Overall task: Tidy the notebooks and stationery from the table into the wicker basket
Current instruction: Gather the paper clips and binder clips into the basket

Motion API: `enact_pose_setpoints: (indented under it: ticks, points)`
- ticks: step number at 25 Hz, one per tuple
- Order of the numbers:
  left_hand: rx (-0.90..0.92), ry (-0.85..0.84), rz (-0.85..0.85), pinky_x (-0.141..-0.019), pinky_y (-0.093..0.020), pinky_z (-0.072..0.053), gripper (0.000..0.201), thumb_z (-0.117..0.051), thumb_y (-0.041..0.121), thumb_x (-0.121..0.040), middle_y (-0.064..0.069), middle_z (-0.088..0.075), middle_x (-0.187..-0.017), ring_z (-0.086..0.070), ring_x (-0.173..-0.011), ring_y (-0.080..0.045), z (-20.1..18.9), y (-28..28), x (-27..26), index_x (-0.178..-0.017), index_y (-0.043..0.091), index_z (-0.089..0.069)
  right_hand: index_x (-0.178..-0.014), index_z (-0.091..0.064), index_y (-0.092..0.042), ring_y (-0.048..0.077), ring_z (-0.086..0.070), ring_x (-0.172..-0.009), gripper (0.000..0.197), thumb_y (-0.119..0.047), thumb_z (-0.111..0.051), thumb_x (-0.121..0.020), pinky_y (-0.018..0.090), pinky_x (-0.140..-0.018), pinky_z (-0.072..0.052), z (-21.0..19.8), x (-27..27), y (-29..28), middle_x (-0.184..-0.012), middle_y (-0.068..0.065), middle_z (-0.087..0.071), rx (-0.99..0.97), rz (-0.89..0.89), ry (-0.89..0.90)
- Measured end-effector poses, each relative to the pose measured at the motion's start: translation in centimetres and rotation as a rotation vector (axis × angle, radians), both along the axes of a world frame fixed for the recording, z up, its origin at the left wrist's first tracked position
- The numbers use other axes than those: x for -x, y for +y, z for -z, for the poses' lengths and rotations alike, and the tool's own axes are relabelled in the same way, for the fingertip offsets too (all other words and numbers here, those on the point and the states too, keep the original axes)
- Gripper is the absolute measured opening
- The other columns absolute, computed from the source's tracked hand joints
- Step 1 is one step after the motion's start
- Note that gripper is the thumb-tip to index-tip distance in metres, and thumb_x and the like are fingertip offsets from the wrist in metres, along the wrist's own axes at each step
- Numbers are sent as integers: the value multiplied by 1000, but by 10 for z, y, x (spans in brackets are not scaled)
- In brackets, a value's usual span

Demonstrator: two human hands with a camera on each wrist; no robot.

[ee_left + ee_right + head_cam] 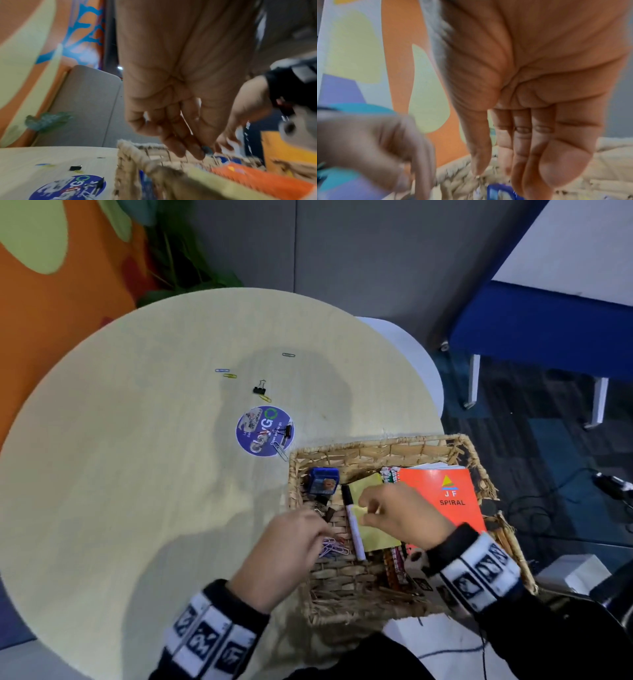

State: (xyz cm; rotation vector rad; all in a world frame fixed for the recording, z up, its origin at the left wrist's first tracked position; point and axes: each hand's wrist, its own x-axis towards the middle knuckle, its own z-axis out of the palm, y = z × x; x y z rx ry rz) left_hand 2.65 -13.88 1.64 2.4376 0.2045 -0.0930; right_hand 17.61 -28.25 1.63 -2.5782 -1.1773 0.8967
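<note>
The wicker basket (pixel 376 445) sits at the table's near right edge. It holds an orange spiral notebook (pixel 442 498), a yellow sticky pad (pixel 368 484), a white marker (pixel 354 529) and a blue stamp-like block (pixel 323 479). My left hand (pixel 325 534) reaches over the basket's left wall. In the left wrist view its thumb and fingertips (pixel 197 148) pinch a small blue-grey paper clip, right above a bunch of purple paper clips (pixel 334 549). My right hand (pixel 364 506) hovers over the yellow pad, fingers straight and holding nothing (pixel 522 175).
On the round table (pixel 120 474) lie two black binder clips (pixel 259 389) (pixel 287 431) and several loose paper clips (pixel 222 370) (pixel 288 355) (pixel 281 453) around a purple sticker (pixel 257 429). A white stool (pixel 411 354) and a blue bench (pixel 548 337) stand to the right.
</note>
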Motion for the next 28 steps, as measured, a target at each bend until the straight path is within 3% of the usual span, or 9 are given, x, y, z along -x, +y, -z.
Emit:
enact_pose_setpoints:
  ticks: [2,5,10,15,17,20,22,24,28]
  points:
    - [-190,163,82,-110,-41,-24,27,-46,22,-95,7,-63,-120,-46,-122,-15,14,-21,-4,-113,25,-66,-101,-67,-17,13,-59,-77,23,-29,-68,-82,26,-69,-45,-18,0,-26,-85,-4,-65,-98,120,6]
    - [-451,381,238,-107,-61,18,27,-47,24,-93,0,-58,-123,-35,-130,-27,22,-42,-12,-111,18,-66,-100,-69,-22,2,-60,-71,20,-29,-69,-82,16,-68,-44,-28,8,-62,-84,-10,-67,-152,175,24]
    - [-624,563,359,-93,-62,33,32,-50,34,-91,-8,-67,-117,-27,-138,-34,34,-50,-17,-102,14,-73,-91,-70,-32,-16,-59,-82,11,-34,-70,-80,2,-61,-42,-19,15,-93,-70,-28,-67,-135,165,76]
    - [-408,212,208,-108,-63,20,28,-44,30,-89,6,-69,-108,-48,-123,-22,23,-25,-23,-103,24,-69,-83,-66,-44,-6,-64,-80,30,-68,-59,-67,8,-64,-48,-24,5,-79,-84,-26,-71,-174,161,122]
    - [-173,47,-1,-116,-51,-5,35,-37,36,-91,11,-66,-114,-53,-117,-13,2,7,-33,-112,29,-63,-78,-61,-49,-9,-63,-81,11,-54,-69,-71,9,-66,-48,-38,-7,-56,-88,-39,-63,-183,161,117]
    - [-10,-153,-330,-98,-27,-39,27,-50,27,-92,4,-70,-112,-62,-105,-14,-7,83,-54,-113,21,-66,-85,-65,-42,-6,-64,-80,14,-30,-69,-80,12,-71,-49,-63,-43,1,-74,-23,-71,-222,124,37]
    - [-62,-211,-471,-90,-26,-43,26,-54,23,-88,-2,-72,-106,-66,-99,-20,7,141,-70,-108,16,-69,-90,-68,-32,1,-65,-74,8,-29,-66,-83,17,-70,-50,-73,-73,55,-78,-16,-71,-299,45,-36]
    - [-188,-132,-547,-97,-35,-41,23,-53,22,-90,0,-72,-105,-66,-100,-21,25,191,-92,-107,18,-67,-94,-68,-21,9,-65,-73,11,-24,-64,-85,23,-71,-49,-69,-104,118,-84,-5,-72,-312,-65,-78]
    - [-349,96,-591,-104,-38,-32,24,-48,25,-94,4,-69,-112,-61,-107,-18,65,264,-143,-113,25,-63,-107,-64,-12,25,-61,-95,23,-22,-60,-86,29,-81,-43,-3,-147,240,-107,10,-67,-123,-273,-111]
